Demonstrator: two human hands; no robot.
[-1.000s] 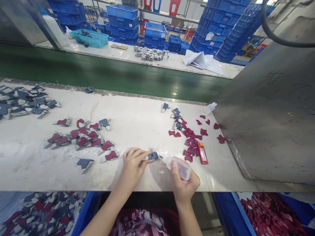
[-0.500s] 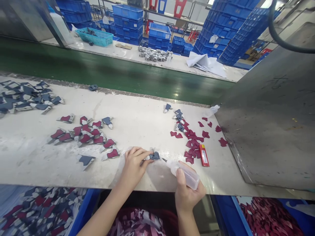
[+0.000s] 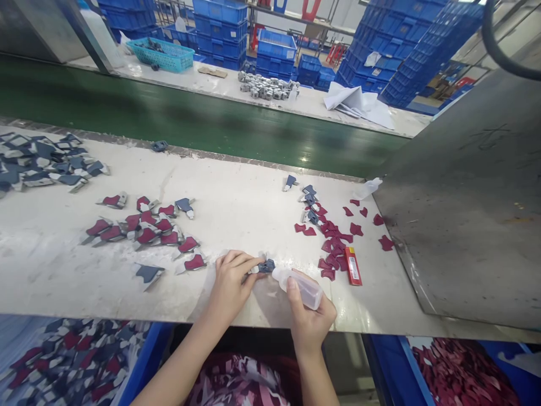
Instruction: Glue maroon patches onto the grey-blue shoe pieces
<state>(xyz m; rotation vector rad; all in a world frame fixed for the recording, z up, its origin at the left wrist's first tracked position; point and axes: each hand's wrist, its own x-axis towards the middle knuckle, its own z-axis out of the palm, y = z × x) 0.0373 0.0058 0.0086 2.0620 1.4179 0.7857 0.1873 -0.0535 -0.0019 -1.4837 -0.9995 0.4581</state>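
Note:
My left hand (image 3: 233, 277) pinches a small blue-grey plastic part (image 3: 266, 266) just above the white worktop, with its fingers closed on the part's left end. In my right hand (image 3: 311, 316) is a clear squeeze bottle (image 3: 301, 287), tilted with its nozzle end at the right side of the part. The nozzle tip itself is hard to make out there. Right of the hands lie loose maroon pieces (image 3: 333, 245) and a red-labelled lighter-shaped box (image 3: 353, 266). Left of them sits a group of grey parts with maroon inlays (image 3: 147, 228).
A heap of blue-grey parts (image 3: 42, 160) lies at far left. Behind the worktop runs a green conveyor belt (image 3: 203, 127). A metal panel (image 3: 469, 197) stands at right. Below the edge are bins of finished-looking parts (image 3: 76, 355) and maroon pieces (image 3: 456, 372).
My right hand has brought the squeeze bottle leftward, so its nozzle end now meets the blue-grey part. My left hand holds the part in nearly the same place.

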